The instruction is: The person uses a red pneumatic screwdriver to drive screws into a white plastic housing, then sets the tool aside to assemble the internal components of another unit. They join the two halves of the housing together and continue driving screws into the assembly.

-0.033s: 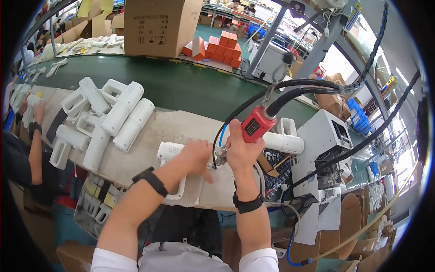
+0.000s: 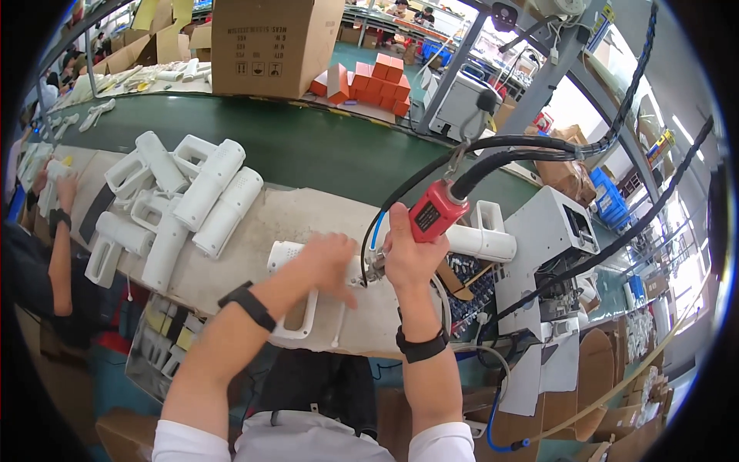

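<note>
My right hand [image 2: 414,258] is wrapped around a red powered screwdriver [image 2: 436,212], hung from a hook and fed by thick black cables. The driver's metal tip [image 2: 375,268] points down and left, at the right end of a white plastic housing [image 2: 283,252]. That housing lies on the bench, its loop handle [image 2: 300,323] toward me and a thin white cord beside it. Over the housing's middle is my left hand [image 2: 329,263], slightly blurred, thumb and fingers apart; it covers part of the housing, and whether it touches is hard to see.
Several similar white housings [image 2: 208,185] are piled on the left of the bench. Another white housing [image 2: 483,242] lies right, beside a tray of screws [image 2: 469,289] and a white machine [image 2: 539,239]. Behind runs a green conveyor [image 2: 285,135]. A co-worker's hand [image 2: 65,189] is far left.
My left hand has shifted slightly left and up, its fingers moving off the area beside the driver tip. My right hand and the screwdriver stay almost where they were.
</note>
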A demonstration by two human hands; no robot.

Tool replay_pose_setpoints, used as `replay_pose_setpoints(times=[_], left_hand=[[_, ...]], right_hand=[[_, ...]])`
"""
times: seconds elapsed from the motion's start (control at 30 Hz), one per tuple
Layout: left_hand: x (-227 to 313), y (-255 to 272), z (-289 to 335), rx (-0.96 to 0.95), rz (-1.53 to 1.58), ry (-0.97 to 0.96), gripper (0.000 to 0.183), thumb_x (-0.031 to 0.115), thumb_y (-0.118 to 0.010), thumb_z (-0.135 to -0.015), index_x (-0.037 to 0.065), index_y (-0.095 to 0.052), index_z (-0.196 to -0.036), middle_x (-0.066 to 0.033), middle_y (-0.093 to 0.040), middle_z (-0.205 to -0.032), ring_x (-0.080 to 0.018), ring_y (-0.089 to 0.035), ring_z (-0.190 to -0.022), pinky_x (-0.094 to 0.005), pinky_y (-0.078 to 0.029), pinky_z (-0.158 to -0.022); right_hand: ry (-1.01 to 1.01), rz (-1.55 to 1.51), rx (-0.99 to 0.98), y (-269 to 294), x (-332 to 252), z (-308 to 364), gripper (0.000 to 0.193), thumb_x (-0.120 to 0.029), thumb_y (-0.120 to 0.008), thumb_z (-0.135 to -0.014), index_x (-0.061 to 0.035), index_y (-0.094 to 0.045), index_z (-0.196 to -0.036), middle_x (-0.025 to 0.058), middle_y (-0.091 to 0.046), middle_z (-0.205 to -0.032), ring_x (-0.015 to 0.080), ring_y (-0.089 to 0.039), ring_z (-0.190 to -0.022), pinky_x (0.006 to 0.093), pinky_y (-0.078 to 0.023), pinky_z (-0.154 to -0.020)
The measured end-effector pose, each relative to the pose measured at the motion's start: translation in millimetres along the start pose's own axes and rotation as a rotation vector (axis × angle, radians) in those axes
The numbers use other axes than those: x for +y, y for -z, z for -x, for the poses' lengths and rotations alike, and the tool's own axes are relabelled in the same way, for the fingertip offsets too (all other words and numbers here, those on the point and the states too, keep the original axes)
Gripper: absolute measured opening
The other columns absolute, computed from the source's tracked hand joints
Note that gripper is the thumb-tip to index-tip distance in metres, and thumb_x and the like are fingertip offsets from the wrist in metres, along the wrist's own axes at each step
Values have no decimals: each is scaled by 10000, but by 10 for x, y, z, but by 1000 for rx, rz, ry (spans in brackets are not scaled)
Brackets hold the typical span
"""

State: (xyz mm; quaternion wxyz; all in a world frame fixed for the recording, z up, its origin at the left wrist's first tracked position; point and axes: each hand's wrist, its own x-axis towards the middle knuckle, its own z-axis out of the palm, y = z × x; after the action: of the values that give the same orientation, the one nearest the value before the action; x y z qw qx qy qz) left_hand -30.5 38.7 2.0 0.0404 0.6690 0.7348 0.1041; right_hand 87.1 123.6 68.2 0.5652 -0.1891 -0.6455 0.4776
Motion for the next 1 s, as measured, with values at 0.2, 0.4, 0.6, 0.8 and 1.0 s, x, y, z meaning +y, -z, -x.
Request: replay_pose_setpoints(times=[0.2, 0.4, 0.6, 0.8, 1.0], left_hand=[[-498, 218, 289, -427, 105, 245, 830, 545, -876, -445, 5, -640, -1030, -175, -662, -1012, -317, -646, -931, -414, -507, -814], [-39, 129, 205, -263, 149, 237, 841, 622, -835, -451, 7, -646, -992, -157, -667, -1002, -311, -650, -957, -433, -510, -836], [-61, -21, 148, -224, 87, 167, 870, 744, -751, -463, 21, -712, -945, -133, -633, -1029, -297, -623, -996, -401, -510, -845], [20, 53, 141, -288, 64, 165, 880, 749, -744, -476, 0, -707, -938, -149, -622, -1045, -300, -616, -1004, -378, -501, -867], [24, -35, 140, -211, 113, 161, 916, 738, -760, -455, -15, -680, -971, -156, -629, -1030, -312, -621, -992, -386, -504, -860]], right_hand=[[36, -89, 48, -5, -519, -161, 245, -177, -690, -890, -27, -558, -747, 17, -505, -498, 95, -478, -408, 231, -343, -392], [92, -161, 29, -304, -716, -311, 302, -223, -702, -886, -55, -513, -720, 17, -480, -485, 100, -445, -385, 237, -329, -373], [20, -148, 33, -374, -407, -308, 309, -238, -722, -871, -61, -515, -724, 6, -480, -497, 92, -445, -394, 231, -330, -379], [-4, -21, 43, -386, 209, -284, 304, -245, -726, -868, -60, -533, -723, 0, -508, -518, 78, -468, -421, 228, -347, -395], [21, 18, -61, -407, 124, -199, 290, -229, -716, -875, -48, -538, -736, 4, -522, -543, 73, -472, -424, 228, -345, -392]])
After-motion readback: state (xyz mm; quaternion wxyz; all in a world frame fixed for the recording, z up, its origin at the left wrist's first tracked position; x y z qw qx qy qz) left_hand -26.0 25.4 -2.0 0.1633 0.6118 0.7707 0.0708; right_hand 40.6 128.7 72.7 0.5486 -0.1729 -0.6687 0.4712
